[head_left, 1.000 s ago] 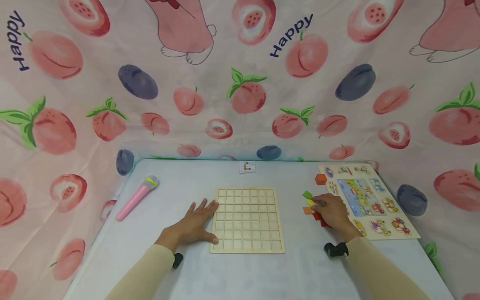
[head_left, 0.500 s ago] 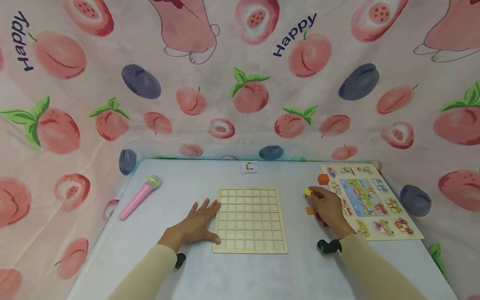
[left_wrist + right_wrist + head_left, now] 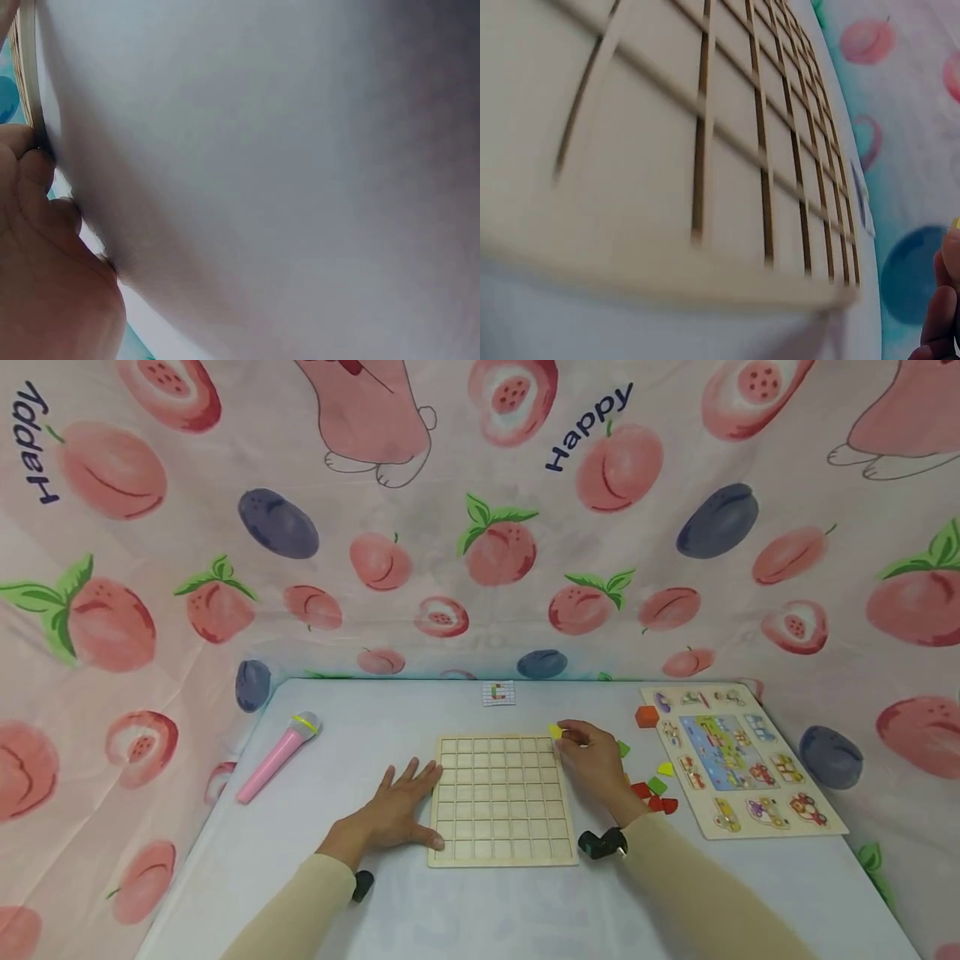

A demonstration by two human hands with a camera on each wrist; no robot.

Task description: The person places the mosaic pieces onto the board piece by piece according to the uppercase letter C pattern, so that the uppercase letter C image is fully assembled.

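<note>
A pale wooden grid board [image 3: 504, 802] lies on the table in the head view. Spread out flat, my left hand [image 3: 392, 810] touches its left edge with fingertips and thumb. In the left wrist view, the fingers [image 3: 37, 172] meet the board's edge [image 3: 28, 75]. At the board's far right corner, my right hand [image 3: 596, 767] pinches a small yellow piece [image 3: 555, 732] between thumb and fingers. The right wrist view shows the board [image 3: 645, 150] close up, with a sliver of the yellow piece [image 3: 957, 223] at the fingertips.
Several coloured pieces lie right of the board, among them a green piece [image 3: 657, 786] and an orange-red block [image 3: 647, 717]. Beyond them lies a picture puzzle board [image 3: 787, 810]. A pink toy microphone [image 3: 277, 758] is at left, and a small card [image 3: 498, 693] at the back.
My right hand has picked up the yellow piece from the loose pieces and carried it left to the board's far right corner. The left hand stays in place.
</note>
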